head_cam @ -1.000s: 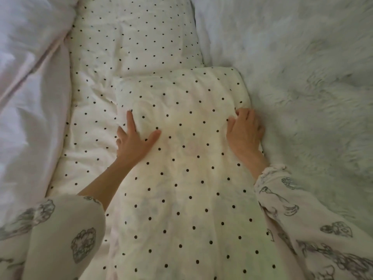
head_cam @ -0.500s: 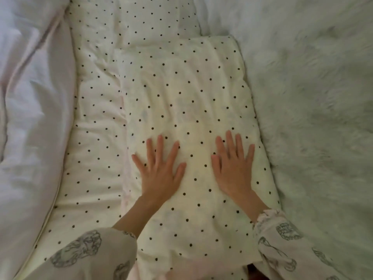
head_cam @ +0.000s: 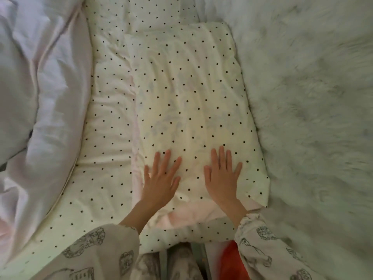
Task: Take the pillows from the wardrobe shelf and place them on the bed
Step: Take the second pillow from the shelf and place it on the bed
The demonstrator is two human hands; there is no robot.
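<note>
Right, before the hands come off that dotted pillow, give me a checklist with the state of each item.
1. Dotted pillow lies flat on the bed: ok.
2. Left hand open, palm down on the pillow, gripping nothing: ok.
3. Right hand open, palm down on the pillow: ok.
4. Pillow clear of the fluffy blanket: not ok, its right edge touches the fur.
5. Pillow lined up with the second dotted pillow beyond it: cannot tell, that one is partly covered.
6. More pillows left on the wardrobe shelf: cannot tell, the wardrobe is out of view.
</note>
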